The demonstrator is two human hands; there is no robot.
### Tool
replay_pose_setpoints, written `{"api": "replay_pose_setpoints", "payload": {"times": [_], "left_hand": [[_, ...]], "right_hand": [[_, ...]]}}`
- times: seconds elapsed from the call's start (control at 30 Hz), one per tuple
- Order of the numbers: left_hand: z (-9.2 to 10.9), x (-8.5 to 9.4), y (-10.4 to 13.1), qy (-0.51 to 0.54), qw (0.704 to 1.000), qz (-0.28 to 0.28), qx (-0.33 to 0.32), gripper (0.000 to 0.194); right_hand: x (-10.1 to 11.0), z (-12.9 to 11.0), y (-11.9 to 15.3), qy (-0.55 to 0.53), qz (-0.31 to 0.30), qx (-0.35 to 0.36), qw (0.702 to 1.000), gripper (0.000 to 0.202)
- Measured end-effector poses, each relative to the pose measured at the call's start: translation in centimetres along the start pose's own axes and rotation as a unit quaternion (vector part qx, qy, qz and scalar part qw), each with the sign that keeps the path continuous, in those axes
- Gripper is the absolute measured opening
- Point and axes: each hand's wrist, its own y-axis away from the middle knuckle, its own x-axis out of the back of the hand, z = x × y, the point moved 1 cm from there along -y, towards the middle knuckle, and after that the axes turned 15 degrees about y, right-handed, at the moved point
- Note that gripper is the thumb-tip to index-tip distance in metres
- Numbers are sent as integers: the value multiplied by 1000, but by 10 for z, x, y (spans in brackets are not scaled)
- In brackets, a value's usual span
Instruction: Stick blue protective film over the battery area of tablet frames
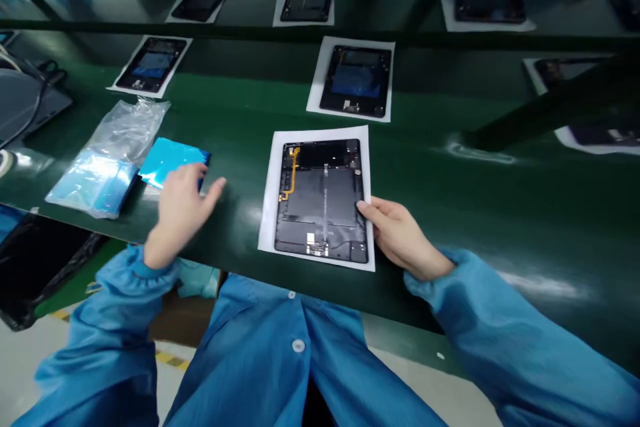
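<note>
black tablet shell (310,200) — 1 orange ribbon (295,173)

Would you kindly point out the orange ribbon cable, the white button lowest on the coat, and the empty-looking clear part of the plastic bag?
Orange cable (294,173): head view, on its long straight run.
Button (299,345): head view, on its face.
Bag (131,125): head view, on its crinkled upper part.

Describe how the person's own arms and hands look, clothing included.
Both arms wear loose, bright blue sleeves, wrinkled along their length and gathered at the cuffs. The left hand and right hand are bare: no gloves, with fingers and thumbs uncovered. No cable or printed marking shows on either sleeve.
</note>
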Motion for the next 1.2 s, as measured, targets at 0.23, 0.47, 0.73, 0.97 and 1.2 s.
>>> {"api": "replay_pose_setpoints", "payload": {"times": [0.23,0.47,0.73,0.97,1.2], "left_hand": [[-60,27,-66,-52,988,-82,117,45],[-61,44,-71,-6,988,-114,102,19],[-60,62,-63,46,992,-107,54,29],[36,74,1,-15,989,81,-121,31],[92,11,19,288,905,-220,-223,21]], "right_hand": [[21,-2,7,441,232,90,862,39],[-1,-2,14,418,243,169,859,26],[4,6,9,307,274,152,899,22],[-42,-65,40,261,204,294,896,26],[-93,-88,25,157,66,299,939,53]]}}
